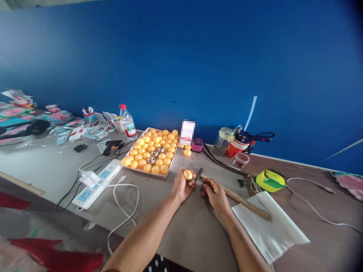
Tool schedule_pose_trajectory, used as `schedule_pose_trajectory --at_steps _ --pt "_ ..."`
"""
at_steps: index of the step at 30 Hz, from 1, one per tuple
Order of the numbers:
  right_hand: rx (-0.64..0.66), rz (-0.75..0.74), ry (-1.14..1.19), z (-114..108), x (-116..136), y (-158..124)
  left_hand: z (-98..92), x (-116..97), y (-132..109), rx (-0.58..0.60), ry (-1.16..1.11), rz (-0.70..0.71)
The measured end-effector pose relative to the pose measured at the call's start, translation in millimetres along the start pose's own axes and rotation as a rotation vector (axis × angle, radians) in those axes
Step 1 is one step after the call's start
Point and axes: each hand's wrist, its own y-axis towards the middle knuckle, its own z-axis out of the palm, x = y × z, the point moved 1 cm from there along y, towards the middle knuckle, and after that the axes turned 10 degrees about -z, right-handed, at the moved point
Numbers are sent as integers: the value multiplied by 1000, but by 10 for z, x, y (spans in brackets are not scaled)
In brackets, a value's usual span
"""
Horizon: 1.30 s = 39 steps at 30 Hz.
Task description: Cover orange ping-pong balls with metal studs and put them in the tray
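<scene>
In my left hand (184,186) a yellow-orange ball (187,175) is held, its top looking creased or cut. My right hand (212,190) is just right of it, fingers curled together; what they hold, if anything, is too small to make out. A dark flat blade (199,175) slants between the two hands. Behind my right hand a long wooden stick (246,202) lies on the table. Up and left of my hands, a shallow box (167,176) holds several orange balls and a few silver ones. Another orange ball (187,152) rests to the box's right.
A power strip (98,183) with white and black cables lies left. Behind are a water bottle (129,124), a glass jar (223,141) and a red cup (236,146). A yellow-green case (270,180) and white sheet (272,226) are right. A blue wall (181,60) rises behind.
</scene>
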Motion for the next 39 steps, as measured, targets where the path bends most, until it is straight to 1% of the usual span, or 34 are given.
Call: schedule_pose_trajectory --at_steps 6,11,14,17,20,23,27,32,39 --pt "1 10 10 4 23 -6 42 -46 -11 -39 74 41" --pt "-4 5 19 6 49 -9 23 -29 10 -57 108 47" --pt "2 1 10 4 41 -11 -12 4 30 -94 79 58" --pt "-3 -7 -13 1 31 -11 -35 25 44 -115 4 67" --pt "2 -9 -16 1 27 -9 -30 26 36 -97 -39 95" --pt "16 1 -14 1 26 -8 -10 18 8 -56 -15 127" --pt "16 -10 -20 2 30 -8 6 9 -25 14 -22 66" --pt "7 -28 1 4 12 -11 -12 -11 -25 -5 -80 -2" --pt "0 -77 -79 13 16 -36 -26 6 4 -15 -34 41"
